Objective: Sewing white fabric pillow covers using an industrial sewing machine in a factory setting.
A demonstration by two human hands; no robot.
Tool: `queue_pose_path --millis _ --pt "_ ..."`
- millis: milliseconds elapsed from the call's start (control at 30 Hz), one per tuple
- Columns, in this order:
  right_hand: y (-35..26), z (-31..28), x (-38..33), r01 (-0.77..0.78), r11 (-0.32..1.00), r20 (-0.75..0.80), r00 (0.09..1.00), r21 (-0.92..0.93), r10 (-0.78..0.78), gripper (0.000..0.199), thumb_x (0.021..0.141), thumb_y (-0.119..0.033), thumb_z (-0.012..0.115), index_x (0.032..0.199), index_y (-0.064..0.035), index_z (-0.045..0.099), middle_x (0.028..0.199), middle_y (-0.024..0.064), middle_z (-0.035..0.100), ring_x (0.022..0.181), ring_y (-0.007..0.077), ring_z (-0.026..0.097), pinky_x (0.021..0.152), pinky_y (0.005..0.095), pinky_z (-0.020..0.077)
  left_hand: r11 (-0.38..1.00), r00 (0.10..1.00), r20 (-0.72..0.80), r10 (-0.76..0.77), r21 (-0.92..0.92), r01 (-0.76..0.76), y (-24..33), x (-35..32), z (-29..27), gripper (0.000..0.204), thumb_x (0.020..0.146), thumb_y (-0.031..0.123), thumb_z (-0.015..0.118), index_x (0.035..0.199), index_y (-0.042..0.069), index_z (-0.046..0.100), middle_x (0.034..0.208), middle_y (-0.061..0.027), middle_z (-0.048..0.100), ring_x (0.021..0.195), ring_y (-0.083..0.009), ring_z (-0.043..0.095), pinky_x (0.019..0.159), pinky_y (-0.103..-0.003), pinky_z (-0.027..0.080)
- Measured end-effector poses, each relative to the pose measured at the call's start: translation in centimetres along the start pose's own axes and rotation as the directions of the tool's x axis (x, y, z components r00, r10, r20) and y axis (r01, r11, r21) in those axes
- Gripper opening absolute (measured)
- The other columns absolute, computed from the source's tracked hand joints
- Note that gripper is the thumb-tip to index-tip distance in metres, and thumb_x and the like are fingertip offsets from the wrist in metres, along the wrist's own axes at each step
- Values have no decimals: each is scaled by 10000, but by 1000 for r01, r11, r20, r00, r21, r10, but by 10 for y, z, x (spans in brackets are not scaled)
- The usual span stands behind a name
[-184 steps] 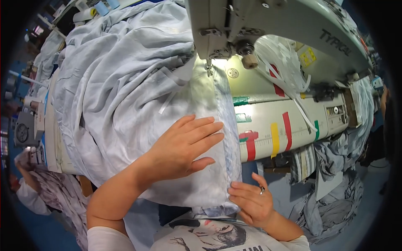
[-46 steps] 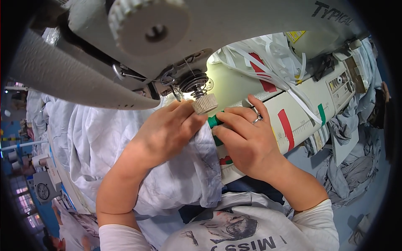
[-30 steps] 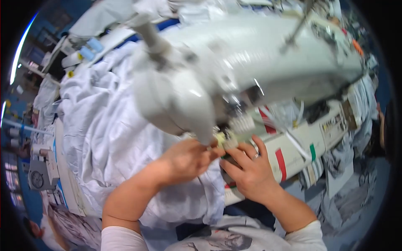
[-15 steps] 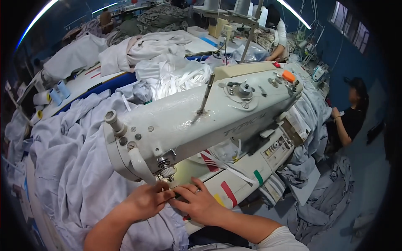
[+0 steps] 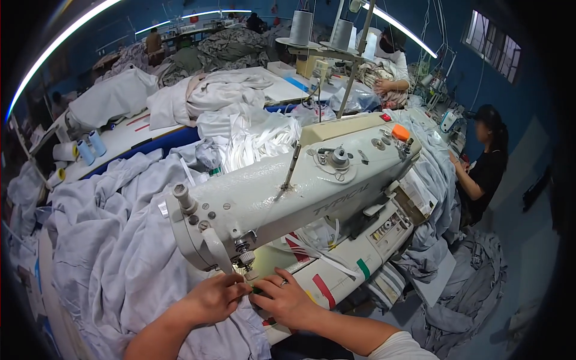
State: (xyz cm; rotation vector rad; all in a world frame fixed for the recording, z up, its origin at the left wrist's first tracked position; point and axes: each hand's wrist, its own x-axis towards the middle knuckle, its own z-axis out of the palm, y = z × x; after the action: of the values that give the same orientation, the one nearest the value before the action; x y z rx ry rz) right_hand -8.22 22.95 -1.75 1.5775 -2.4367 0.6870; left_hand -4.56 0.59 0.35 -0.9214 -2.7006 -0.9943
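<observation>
Blue walls (image 5: 504,93) ring the workroom, and pale grey cloth (image 5: 120,240) lies bunched to the person's left, its long run going from the lap away to the upper left. The left hand (image 5: 211,298) is nearer, over the cloth's right side, fingers curled together (whether they grip fabric is hidden). Close beside it, the right hand (image 5: 288,300) has bent, slightly spread fingers; its hold cannot be told. Ahead, the sewing machine (image 5: 282,192) limits reach; rightward, the taped bed (image 5: 345,282) leaves more room.
</observation>
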Motion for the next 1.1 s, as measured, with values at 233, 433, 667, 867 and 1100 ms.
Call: queue_pose_path --millis 233,433,667,867,1100 --pt "-3 1 1 -2 1000 18 1000 27 2 446 671 -83 628 1113 -144 621 1195 85 532 1120 265 505 1028 501 342 999 998 50 -39 -13 40 -1 0 0 373 701 16 634 1068 81 630 1053 -122 609 865 -322 612 740 -395 522" --pt "1 3 -1 -14 998 25 1000 61 12 405 670 -50 613 1069 -117 635 1190 103 538 1141 283 493 1031 496 340 1000 1000 25 10 4 -10 -3 -2 2 379 662 -10 623 1029 84 631 920 -130 582 814 -329 605 718 -399 527" --pt "0 0 -1 -7 995 2 1000 103 7 380 669 -45 604 1043 -105 638 1179 107 546 1128 285 499 1027 491 347 998 999 26 37 58 -38 -1 1 1 304 683 23 661 980 53 609 915 -121 573 798 -328 599 703 -404 520" --pt "2 3 -1 -9 995 -16 1000 99 11 365 682 -47 596 1041 -101 638 1163 102 556 1112 277 511 1019 486 359 996 997 57 43 77 -48 -2 2 4 256 707 40 680 941 51 577 915 -111 548 757 -319 584 657 -412 498" --pt "0 3 -2 -10 995 -44 999 103 14 342 689 -52 595 1025 -93 647 1161 104 564 1114 274 518 1010 474 373 988 994 -11 111 110 -110 -5 -1 9 243 709 39 685 920 44 564 936 -115 542 735 -314 581 632 -406 503"
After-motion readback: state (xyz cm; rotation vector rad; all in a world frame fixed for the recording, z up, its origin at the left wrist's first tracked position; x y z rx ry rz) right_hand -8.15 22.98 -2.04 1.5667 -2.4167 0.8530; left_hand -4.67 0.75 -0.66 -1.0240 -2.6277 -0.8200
